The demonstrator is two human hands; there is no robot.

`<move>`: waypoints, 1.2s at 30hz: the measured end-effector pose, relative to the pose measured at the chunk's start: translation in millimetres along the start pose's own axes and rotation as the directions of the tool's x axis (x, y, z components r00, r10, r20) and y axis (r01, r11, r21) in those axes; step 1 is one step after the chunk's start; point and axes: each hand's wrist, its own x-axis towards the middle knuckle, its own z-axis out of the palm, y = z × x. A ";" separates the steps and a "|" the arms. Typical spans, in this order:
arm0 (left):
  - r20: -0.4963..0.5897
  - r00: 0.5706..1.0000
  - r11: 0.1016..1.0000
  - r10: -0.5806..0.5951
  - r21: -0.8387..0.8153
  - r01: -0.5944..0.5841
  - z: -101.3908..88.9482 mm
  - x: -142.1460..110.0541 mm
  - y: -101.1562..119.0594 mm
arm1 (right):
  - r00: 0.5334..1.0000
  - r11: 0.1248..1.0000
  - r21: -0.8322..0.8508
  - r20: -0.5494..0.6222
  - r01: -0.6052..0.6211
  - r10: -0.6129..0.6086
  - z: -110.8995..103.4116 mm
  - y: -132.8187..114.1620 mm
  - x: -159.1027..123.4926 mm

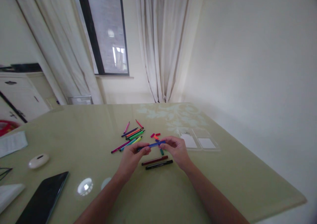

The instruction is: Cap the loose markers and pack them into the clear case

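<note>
Blue pen: the blue pen (154, 145) is up between the two hands, in front of the person and over the middle of the bench (223, 181).
Long axis: it runs mostly left to right, with the right end a little higher in the view, so the hands face each other along its length.
Left hand: the left hand (132, 154) pinches the left part of the pen between thumb and fingers.
Right hand: the right hand (176, 150) pinches the other end; whether a separate cap sits under those fingers, I cannot tell.
Nearer hand: neither; both touch the pen, with a short stretch of barrel showing between them.
Loose caps: a pink cap (152, 135), a red cap (158, 134) and an orange cap (156, 137) lie just beyond the pen; a green cap (161, 151) lies on the near side, beside the right hand.
Near pens: a maroon pen (155, 160) and a black pen (159, 165) lie side by side, closer to the person, roughly along the same line as the blue one.
Far pens: a group of coloured pens (135, 135) lies beyond the left hand.
Clear case: the clear case (203, 133) rests beyond and right of the right hand.
</note>
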 end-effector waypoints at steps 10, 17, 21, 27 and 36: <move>-0.294 0.934 0.921 0.205 0.381 -0.083 -54.3 25.6 3.6 | 0.971 0.983 -0.180 0.223 -0.046 0.086 -21.8 5.4 8.1; -0.105 0.954 0.478 0.281 0.877 -0.045 -67.5 25.1 -8.7 | 0.940 0.880 -0.471 0.325 0.065 0.105 -35.0 5.2 9.4; -0.031 0.969 0.364 0.246 0.929 -0.062 -57.9 20.9 -9.9 | 0.916 0.823 -0.559 0.375 0.099 0.145 -37.7 5.2 8.4; 0.004 0.980 0.310 0.199 0.948 -0.067 -53.0 19.7 -12.8 | 0.905 0.805 -0.585 0.389 0.100 0.170 -45.3 2.5 10.4; -0.024 0.988 0.343 0.153 0.939 -0.031 -51.4 19.1 -12.5 | 0.992 0.564 -0.819 0.122 0.103 -0.004 -54.3 17.2 20.2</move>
